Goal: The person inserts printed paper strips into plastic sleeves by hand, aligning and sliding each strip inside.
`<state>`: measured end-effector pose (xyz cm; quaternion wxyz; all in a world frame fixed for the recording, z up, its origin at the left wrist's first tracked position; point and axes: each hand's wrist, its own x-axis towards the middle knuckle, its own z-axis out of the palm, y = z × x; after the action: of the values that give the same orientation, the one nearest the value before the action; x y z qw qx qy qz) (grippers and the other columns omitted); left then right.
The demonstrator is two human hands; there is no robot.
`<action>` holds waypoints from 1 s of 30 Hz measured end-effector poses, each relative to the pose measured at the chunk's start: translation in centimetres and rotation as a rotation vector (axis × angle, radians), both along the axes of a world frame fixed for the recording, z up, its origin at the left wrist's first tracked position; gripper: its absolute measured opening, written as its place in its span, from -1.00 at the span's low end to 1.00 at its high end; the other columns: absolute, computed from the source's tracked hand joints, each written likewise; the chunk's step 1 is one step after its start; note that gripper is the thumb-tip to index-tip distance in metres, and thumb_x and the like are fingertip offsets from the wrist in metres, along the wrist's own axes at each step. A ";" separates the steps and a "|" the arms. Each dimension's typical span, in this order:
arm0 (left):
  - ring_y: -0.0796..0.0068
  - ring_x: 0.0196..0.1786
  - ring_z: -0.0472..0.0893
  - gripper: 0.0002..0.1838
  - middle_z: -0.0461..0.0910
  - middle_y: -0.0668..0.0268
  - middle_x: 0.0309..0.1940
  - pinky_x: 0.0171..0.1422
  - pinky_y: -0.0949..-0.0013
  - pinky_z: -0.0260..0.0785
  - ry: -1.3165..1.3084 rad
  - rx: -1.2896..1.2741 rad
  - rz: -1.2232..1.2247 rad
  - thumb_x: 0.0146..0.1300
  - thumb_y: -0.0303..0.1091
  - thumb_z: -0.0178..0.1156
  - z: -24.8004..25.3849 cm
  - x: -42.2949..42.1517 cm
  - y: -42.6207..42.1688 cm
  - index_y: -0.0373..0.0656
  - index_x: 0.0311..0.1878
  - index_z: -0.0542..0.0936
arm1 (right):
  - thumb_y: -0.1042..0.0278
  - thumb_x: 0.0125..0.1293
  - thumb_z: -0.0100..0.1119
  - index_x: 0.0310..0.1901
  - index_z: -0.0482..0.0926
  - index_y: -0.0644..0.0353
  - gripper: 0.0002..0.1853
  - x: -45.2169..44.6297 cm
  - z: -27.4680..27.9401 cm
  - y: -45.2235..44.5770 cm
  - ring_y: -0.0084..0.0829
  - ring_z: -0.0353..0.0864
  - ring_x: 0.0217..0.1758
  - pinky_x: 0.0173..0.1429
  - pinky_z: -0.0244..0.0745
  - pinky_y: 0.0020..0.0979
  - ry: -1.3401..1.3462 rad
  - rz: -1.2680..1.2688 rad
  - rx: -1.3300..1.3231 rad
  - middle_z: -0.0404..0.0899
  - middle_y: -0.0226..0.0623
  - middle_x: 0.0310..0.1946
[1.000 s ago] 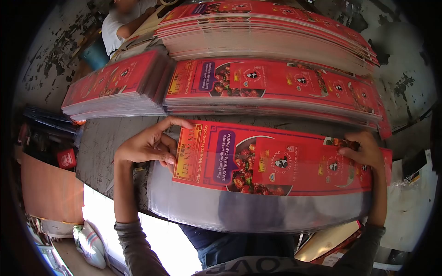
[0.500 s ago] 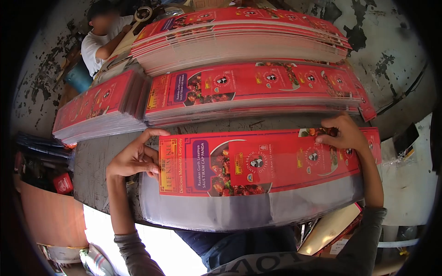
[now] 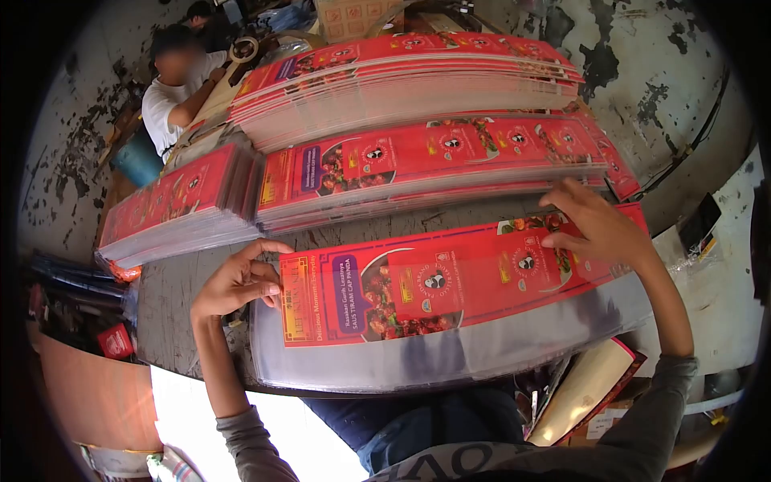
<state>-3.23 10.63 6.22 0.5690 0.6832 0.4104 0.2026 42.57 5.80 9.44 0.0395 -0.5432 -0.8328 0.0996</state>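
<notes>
A long red printed sheet (image 3: pixel 482 273) with food pictures and panda logos lies over a clear plastic sleeve (image 3: pixel 377 365) in front of me. The clear plastic shows along its near side. At the sheet's left end, my left hand (image 3: pixel 233 281) has its thumb and curled fingers closed at the edge, the index finger stretched toward the far corner. My right hand (image 3: pixel 598 229) rests over the right part, fingers spread, thumb on the print and fingertips past the far edge. Whether the sheet is inside the sleeve is hard to tell.
Behind lie a stack of matching red sheets in plastic (image 3: pixel 434 161), a taller stack (image 3: pixel 409 96) and a shorter stack (image 3: pixel 181 197) at left. They stand on a worn dark table (image 3: pixel 173 321). A person in a white shirt (image 3: pixel 165 104) sits at the far left, another behind.
My right hand has opened its fingers wider and slid a little over the sheet. The sheet and sleeve are tilted slightly more, right end farther away. The view has shifted a little.
</notes>
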 end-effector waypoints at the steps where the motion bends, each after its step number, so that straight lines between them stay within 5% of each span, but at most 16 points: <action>1: 0.47 -0.38 0.60 -0.53 0.57 0.25 -0.47 -0.34 0.49 0.48 0.053 0.067 0.009 0.06 -0.59 0.17 0.1 0.1 -0.4 -0.30 0.09 0.32 | -0.02 0.12 0.15 -0.15 0.41 0.23 -0.54 0.5 0.3 -1.3 -0.08 0.40 -0.05 0.00 0.29 -0.22 0.029 -0.024 0.098 0.40 -0.07 -0.14; 2: 0.47 -0.38 0.60 -0.53 0.57 0.25 -0.47 -0.34 0.49 0.48 0.050 0.065 0.017 0.06 -0.59 0.17 0.3 0.3 -0.9 -0.30 0.09 0.32 | 0.00 0.12 0.15 0.00 0.36 0.22 -0.47 1.2 0.5 -2.4 -0.03 0.30 0.11 0.14 0.24 -0.22 0.058 -0.046 0.201 0.31 -0.05 0.05; 5: 0.38 -0.15 0.56 -0.56 0.54 0.21 -0.26 -0.14 0.38 0.45 0.178 0.420 0.207 0.08 -0.45 0.20 0.5 1.9 -2.7 -0.25 0.05 0.37 | 0.05 0.10 0.14 0.14 0.27 0.24 -0.37 5.9 -0.2 -5.3 -0.06 0.19 0.25 0.27 0.11 -0.21 0.189 -0.219 0.263 0.17 -0.05 0.18; 7: 0.22 0.04 0.46 -0.58 0.44 0.14 -0.06 0.05 0.26 0.35 0.302 0.877 0.285 0.10 -0.28 0.19 0.3 3.4 -4.0 -0.23 0.02 0.41 | 0.05 0.10 0.13 0.16 0.25 0.24 -0.35 9.6 -1.9 -6.4 -0.08 0.18 0.27 0.28 0.10 -0.23 0.211 -0.238 0.317 0.16 -0.05 0.19; 11: 0.06 0.12 0.38 -0.50 0.33 0.09 0.09 0.14 0.18 0.26 0.428 0.893 0.254 0.12 -0.19 0.16 -0.3 5.8 -6.3 -0.22 0.09 0.35 | 0.06 0.10 0.13 0.21 0.21 0.24 -0.32 12.7 -4.7 -6.3 -0.07 0.11 0.31 0.33 0.01 -0.24 0.313 -0.336 0.373 0.13 -0.04 0.22; 13: 0.03 0.14 0.36 -0.50 0.30 0.09 0.12 0.16 0.16 0.25 0.507 0.898 0.247 0.12 -0.22 0.16 -0.9 5.8 -6.6 -0.21 0.10 0.32 | 0.09 0.10 0.15 0.22 0.20 0.20 -0.32 11.9 -5.5 -5.6 -0.07 0.10 0.31 0.33 0.02 -0.22 0.129 -0.382 0.423 0.11 -0.05 0.24; 30: 0.10 -0.10 0.49 -0.70 0.44 0.09 -0.14 -0.02 0.26 0.34 0.443 0.958 0.390 0.08 -0.48 0.14 -1.5 4.2 -3.5 -0.28 -0.08 0.43 | 0.19 0.17 0.04 0.10 0.34 0.25 -0.51 9.3 -5.3 -3.4 -0.07 0.25 0.21 0.26 0.14 -0.26 0.194 -0.396 0.407 0.26 -0.04 0.11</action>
<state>0.97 7.13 4.68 0.0475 0.8030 0.5010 0.3193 51.84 2.41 4.17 0.2457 -0.6639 -0.7058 -0.0275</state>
